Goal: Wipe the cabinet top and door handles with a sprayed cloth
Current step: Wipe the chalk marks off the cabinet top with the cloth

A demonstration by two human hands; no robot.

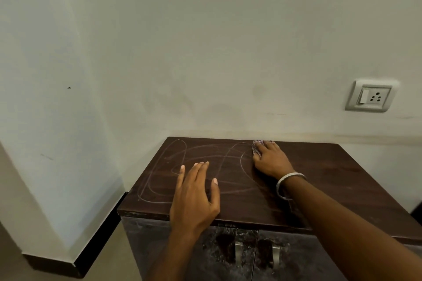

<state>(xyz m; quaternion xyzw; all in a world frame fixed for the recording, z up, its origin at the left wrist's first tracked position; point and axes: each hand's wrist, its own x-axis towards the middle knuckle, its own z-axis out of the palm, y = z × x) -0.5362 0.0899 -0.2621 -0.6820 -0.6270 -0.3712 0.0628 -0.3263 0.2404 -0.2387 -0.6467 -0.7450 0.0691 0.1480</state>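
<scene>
The dark brown cabinet top fills the lower middle of the head view, its left half marked with pale looping streaks. My right hand presses a checked cloth flat against the top near its back edge; most of the cloth is hidden under the fingers. My left hand rests flat on the front left of the top with straight fingers and holds nothing. Two metal door handles, left handle and right handle, hang on the speckled cabinet doors below.
A pale wall stands right behind the cabinet, with a switch and socket plate at the upper right. A wall corner with a black skirting juts out at the left. A metal bangle circles my right wrist.
</scene>
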